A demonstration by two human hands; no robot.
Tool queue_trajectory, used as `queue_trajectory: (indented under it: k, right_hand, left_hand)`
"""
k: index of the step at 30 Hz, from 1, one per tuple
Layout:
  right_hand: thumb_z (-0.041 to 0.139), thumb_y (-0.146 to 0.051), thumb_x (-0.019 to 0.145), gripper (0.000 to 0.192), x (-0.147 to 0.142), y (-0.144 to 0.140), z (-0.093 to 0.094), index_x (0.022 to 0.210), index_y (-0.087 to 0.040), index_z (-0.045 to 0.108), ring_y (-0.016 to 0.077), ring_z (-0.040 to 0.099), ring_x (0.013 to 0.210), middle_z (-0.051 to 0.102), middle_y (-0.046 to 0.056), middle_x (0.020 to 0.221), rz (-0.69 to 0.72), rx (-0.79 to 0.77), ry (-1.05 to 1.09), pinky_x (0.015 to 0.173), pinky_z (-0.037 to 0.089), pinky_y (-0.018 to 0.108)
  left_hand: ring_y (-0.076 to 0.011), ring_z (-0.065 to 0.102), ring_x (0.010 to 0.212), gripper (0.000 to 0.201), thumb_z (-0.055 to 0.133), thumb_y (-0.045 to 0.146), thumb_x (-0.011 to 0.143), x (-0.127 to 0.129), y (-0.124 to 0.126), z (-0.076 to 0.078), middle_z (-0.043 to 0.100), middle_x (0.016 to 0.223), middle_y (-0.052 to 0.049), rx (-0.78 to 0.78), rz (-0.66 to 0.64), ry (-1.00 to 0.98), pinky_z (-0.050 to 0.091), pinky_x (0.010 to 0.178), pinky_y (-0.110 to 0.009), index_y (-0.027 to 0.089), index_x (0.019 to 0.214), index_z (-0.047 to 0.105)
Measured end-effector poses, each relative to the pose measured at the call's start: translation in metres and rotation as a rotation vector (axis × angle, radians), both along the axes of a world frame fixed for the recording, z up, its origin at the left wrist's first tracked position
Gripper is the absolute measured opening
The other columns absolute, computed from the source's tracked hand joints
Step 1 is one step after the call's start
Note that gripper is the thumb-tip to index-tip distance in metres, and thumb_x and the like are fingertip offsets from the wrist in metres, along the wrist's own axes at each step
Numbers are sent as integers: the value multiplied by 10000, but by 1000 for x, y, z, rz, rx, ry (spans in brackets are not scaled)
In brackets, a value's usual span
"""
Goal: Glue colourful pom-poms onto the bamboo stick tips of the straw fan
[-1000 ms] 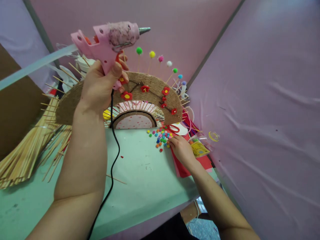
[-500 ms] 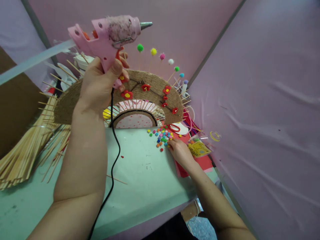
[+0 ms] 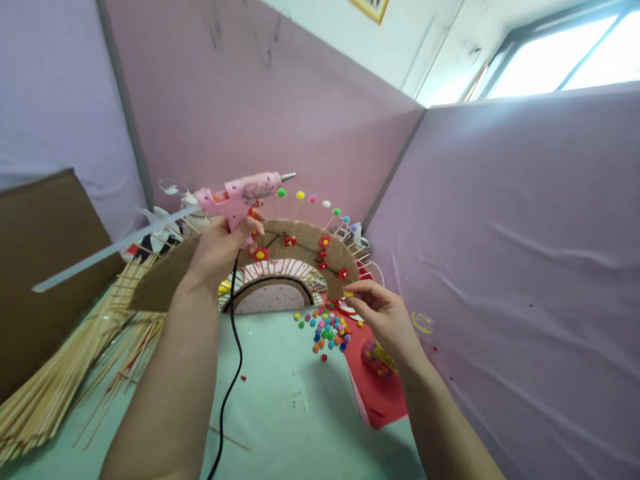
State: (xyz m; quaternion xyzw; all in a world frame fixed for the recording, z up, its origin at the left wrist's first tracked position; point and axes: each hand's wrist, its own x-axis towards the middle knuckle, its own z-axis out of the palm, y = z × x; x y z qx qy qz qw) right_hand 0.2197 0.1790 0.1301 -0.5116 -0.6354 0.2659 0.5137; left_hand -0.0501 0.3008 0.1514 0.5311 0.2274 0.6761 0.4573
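The left hand is raised above the desk, its fingers wrapped tight around the grip of a pink glue gun. The gun's metal nozzle points right, level with the row of small pompoms on sticks that rise from the top edge of the fan-shaped craft. A long clear glue stick juts from the back of the gun toward the left, and the black cord hangs from the grip down to the near edge of the desk.

The right hand hovers just above the desk at the fan's right end, thumb and forefinger pinched on a tiny yellow pompom; the other fingers are loosely curled. Just below and left of it lies a loose heap of coloured pompoms, beside a red sheet that reaches toward the desk's right edge.

The fan stands upright at the back of the desk, wrapped in twine and set with red flowers. A bundle of wooden skewers fans out over the left part of the desk. Pink cloth walls close in tightly behind and to the right. The green middle of the desk, between the forearms, is bare save for the cord.
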Motion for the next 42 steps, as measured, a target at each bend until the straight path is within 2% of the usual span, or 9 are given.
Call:
queue_trajectory:
  k: [3,6,12,16,22,27,32,38,42]
  right_hand:
    - [810,-320,682,233,-16,29,21,867,-224,708,145,642,695,714,-2,780,10,10,340,652,518,267]
    - [838,-291,639,256,-35,55,40,835,-231,684,118,632,664,703,-29,761,68,56,529,641,515,243]
    - [830,-263,608,272,-66,90,73,809,-232,649,103,615,673,658,-53,721,138,167,656,665,515,233]
    - [845,-254,576,296,-75,101,85,792,-227,645,104,632,734,663,-47,762,209,195,686,745,530,241]
    - [865,-241,580,306,-79,100,83,810,-233,662,85,658,762,671,-55,797,335,188,748,787,553,220]
    - [878,-239,593,336,-77,100,78,858,-232,672,111,693,798,737,-18,869,351,164,761,805,582,250]
    - [879,-225,608,265,-73,105,76,793,-213,689,98,692,777,747,-12,849,357,111,781,784,589,214]
    - [827,-201,683,289,-66,106,75,949,-238,719,68,672,719,742,-23,847,427,-7,864,729,588,169]
    - [836,-231,696,204,-63,106,70,867,-208,726,59,671,725,736,-17,796,461,-69,881,708,573,122]
  left_hand:
    - [-64,478,504,252,743,403,773,-2,-3,1,659,781,-23,-33,-6,12,412,467,-210,164,814,672]
    - [-67,488,514,262,756,386,751,-4,-4,1,648,782,-19,-47,-21,24,406,475,-206,158,850,673]
    - [-70,471,500,348,782,442,703,-5,-5,2,652,765,-22,-85,-21,40,413,483,-218,149,845,660]
    - [-75,469,496,428,790,522,670,-4,-9,6,631,724,-5,-97,-3,46,415,479,-223,154,840,654]
    - [-78,465,498,453,794,532,660,-3,-14,10,602,689,10,-105,-36,44,406,472,-219,150,853,644]
    - [-79,484,518,437,793,513,670,-4,-12,7,612,712,5,-105,-24,43,411,478,-215,143,852,649]
    - [-73,483,501,415,777,502,698,-4,-11,6,620,731,5,-100,-33,52,424,489,-221,147,871,647]
    - [-71,456,510,429,790,503,675,-3,-13,9,608,725,-1,-116,-33,56,406,480,-212,137,843,641]
    - [-79,473,522,417,789,498,681,-4,-10,7,623,731,-9,-96,-33,59,411,489,-217,141,851,656]
